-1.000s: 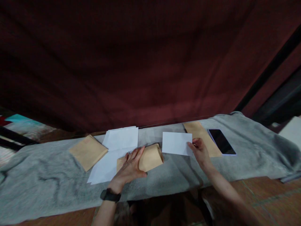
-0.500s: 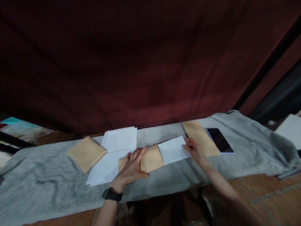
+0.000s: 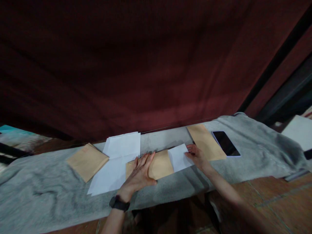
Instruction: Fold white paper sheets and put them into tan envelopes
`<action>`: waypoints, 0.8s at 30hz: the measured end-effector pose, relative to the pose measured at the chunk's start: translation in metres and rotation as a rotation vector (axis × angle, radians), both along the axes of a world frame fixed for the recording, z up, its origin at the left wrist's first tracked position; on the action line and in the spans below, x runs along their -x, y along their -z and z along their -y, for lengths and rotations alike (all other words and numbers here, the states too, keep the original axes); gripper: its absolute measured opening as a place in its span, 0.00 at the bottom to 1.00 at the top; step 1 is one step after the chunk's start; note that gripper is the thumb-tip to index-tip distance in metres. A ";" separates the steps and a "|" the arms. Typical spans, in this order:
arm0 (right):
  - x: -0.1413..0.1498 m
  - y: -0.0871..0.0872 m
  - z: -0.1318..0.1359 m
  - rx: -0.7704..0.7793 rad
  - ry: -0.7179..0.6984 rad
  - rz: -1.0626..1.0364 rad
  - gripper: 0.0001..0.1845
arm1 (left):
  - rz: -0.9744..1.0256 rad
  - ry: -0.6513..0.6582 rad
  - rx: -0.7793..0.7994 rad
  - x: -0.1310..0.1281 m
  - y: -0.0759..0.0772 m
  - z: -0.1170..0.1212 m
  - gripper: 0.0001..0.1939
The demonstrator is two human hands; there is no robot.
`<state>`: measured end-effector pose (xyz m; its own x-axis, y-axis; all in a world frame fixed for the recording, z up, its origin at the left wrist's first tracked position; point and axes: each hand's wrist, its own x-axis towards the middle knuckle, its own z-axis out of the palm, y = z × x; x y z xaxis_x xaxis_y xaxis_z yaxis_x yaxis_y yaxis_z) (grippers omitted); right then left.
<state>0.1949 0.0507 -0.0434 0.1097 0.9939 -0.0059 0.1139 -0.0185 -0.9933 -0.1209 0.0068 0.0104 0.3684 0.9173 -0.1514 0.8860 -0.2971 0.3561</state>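
Observation:
My left hand [image 3: 142, 174], with a dark watch at the wrist, lies spread on a brown envelope [image 3: 162, 164] and presses it to the cloth. A folded white sheet of paper [image 3: 179, 157] sticks out of the envelope's right end, its left part hidden inside. My right hand [image 3: 197, 156] pinches the right edge of this sheet between thumb and fingers. Just beyond the right hand lies another brown envelope [image 3: 207, 143]. Left of my left hand are several white sheets [image 3: 123, 146] with a crease across them, partly under the envelope.
A stack of brown envelopes [image 3: 87, 162] rests at the left, touching the white sheets. A phone [image 3: 226, 143] lies at the right by the envelope. Grey cloth [image 3: 44, 188] covers the narrow surface. A dark red curtain [image 3: 156, 71] hangs behind it.
The white sheet has slid left, deeper into the envelope, so less of it shows. My right hand moved left with it; my left hand still presses on the envelope.

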 end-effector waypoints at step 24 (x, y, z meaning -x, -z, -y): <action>0.021 -0.011 0.023 0.215 -0.043 -0.233 0.13 | 0.049 0.158 -0.185 -0.040 0.009 -0.003 0.64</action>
<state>0.1734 0.0280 -0.0326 0.0383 0.9709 -0.2362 -0.1113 -0.2308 -0.9666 -0.0808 0.0094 0.0011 0.5125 0.8580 0.0355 0.8063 -0.4950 0.3238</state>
